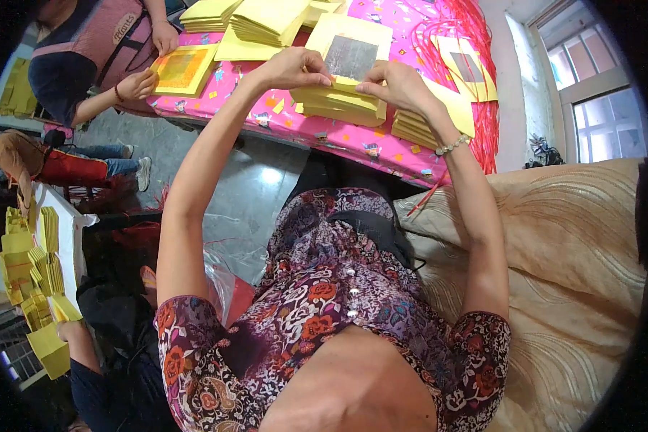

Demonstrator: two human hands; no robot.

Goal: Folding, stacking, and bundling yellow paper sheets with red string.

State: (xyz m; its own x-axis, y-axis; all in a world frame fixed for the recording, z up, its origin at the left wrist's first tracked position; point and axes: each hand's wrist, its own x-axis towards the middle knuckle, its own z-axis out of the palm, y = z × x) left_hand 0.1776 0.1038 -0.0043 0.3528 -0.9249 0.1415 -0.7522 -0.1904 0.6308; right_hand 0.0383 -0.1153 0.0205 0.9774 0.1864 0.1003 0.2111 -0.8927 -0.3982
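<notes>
A thick stack of yellow paper sheets [342, 106] lies in front of me at the table's near edge. Its top sheet [375, 37] carries a silver-grey square [351, 57]. With thumb and fingers pinched together, my left hand [295, 70] grips the near edge of this yellow paper on the left. My right hand [397, 83], below a beaded bracelet [452, 145], pinches the same edge on the right. Whether they hold one sheet or several, I cannot tell.
The table has a pink patterned cover [266, 122]. More yellow stacks [266, 25] stand at the back left, another stack [417, 128] at right, near red strings [484, 86]. A person's hands [138, 83] touch an orange-printed stack [183, 70]. Others work at a left table.
</notes>
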